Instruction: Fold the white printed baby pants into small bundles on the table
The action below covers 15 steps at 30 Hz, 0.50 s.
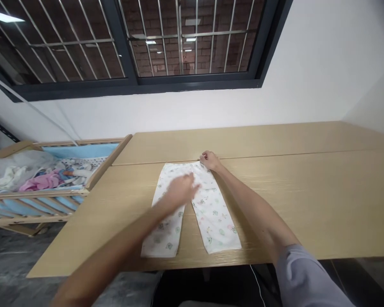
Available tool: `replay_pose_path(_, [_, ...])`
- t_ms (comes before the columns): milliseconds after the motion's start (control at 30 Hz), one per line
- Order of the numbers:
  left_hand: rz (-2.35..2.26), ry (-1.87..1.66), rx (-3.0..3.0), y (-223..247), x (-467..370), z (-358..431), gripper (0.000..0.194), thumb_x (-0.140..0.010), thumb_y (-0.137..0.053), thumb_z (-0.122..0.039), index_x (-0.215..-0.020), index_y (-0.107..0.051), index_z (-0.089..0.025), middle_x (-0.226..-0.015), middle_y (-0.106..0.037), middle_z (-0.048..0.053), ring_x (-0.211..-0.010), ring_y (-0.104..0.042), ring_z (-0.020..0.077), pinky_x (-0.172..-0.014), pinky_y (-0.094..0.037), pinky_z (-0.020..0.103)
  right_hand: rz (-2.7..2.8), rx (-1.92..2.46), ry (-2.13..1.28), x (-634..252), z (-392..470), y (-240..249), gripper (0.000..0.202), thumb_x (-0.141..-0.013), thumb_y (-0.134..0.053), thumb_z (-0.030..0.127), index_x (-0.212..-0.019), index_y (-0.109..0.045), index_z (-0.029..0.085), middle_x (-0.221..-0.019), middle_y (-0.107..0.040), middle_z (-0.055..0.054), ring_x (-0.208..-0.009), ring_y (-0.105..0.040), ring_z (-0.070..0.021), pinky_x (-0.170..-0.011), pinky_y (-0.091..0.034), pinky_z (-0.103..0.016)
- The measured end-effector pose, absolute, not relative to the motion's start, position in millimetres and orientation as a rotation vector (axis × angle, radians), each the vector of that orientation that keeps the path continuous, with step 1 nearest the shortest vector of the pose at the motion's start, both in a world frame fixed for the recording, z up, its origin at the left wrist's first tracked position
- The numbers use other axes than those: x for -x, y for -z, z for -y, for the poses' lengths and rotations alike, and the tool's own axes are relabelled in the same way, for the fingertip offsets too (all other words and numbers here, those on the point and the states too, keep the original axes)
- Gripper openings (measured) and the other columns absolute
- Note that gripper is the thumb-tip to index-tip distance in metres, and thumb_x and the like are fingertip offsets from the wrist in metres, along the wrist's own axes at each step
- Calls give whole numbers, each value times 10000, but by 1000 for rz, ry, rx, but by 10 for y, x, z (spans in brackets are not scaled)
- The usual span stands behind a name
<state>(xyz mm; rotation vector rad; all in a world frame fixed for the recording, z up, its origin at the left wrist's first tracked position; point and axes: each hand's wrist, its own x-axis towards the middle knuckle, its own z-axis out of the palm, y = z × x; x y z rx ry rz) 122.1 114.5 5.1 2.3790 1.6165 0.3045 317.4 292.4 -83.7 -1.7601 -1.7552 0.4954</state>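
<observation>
A pair of small white trousers with a green and pink print lies spread on the wooden table, waistband at the far side and both legs pointing toward me. My right hand is at the right corner of the waistband, its fingers pinched on the cloth there. Over the upper middle of the trousers is my left hand, smeared by motion. Whether it touches the fabric I cannot tell, and its fingers are too blurred to read.
The wooden table has a seam across it and meets the white wall at the back. A wooden cot with blue lining and heaped clothes stands at the left. Above is a barred window. A white cable hangs below the front edge.
</observation>
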Motion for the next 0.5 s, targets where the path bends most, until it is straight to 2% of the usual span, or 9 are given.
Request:
replay_pose_path(67, [-1409, -183, -2423, 83, -1511, -666, 426, -921, -550, -569, -911, -666, -159, -816, -704, 110, -774, -683, 261, -699, -487, 392, 1762, 1771, -525, -3166, -2928, 834, 246, -935, -579, 383, -1036, -688, 187, -1079, -733, -88, -1042, -627, -223, -941, -386, -344])
replay_pose_path(100, [-1292, -113, -2460, 164, -1639, -456, 498, -933, -481, -613, -893, -675, -156, -792, -704, 138, -749, -687, 285, -678, -481, 425, 1767, 1775, -543, -3161, -2926, 830, 239, -929, -589, 396, -982, -691, 188, -1042, -740, -76, -997, -637, -211, -917, -395, -331])
replay_pose_path(200, [-1195, -50, -2459, 402, -1914, -52, 579, -938, -403, -642, -934, -706, -150, -836, -719, 214, -806, -706, 366, -708, -473, 514, 1781, 1796, -581, -3151, -2898, 812, 234, -891, -636, 415, -904, -685, 186, -967, -745, -59, -886, -644, -181, -833, -415, -292])
replay_pose_path(267, [-1235, -29, -2420, 504, -2007, 28, 553, -937, -416, -608, -974, -715, -145, -875, -724, 237, -843, -705, 391, -718, -469, 534, 1792, 1810, -593, -3147, -2864, 797, 223, -858, -673, 404, -903, -681, 185, -950, -743, -53, -856, -638, -173, -797, -417, -276])
replay_pose_path(367, [-1239, 19, -2417, 517, -2034, 4, 440, -944, -420, -457, -1000, -716, -137, -882, -732, 236, -834, -705, 371, -699, -458, 514, 1804, 1819, -596, -3136, -2813, 755, 176, -833, -687, 333, -919, -673, 180, -958, -739, -50, -851, -630, -165, -756, -415, -253])
replay_pose_path(500, [-1263, -70, -2388, 322, -1886, -30, 269, -877, -473, -313, -802, -692, -177, -769, -722, 175, -721, -676, 287, -623, -401, 438, 1830, 1799, -597, -3096, -2792, 608, 68, -820, -639, 209, -864, -664, 163, -904, -735, -56, -829, -622, -157, -688, -409, -222])
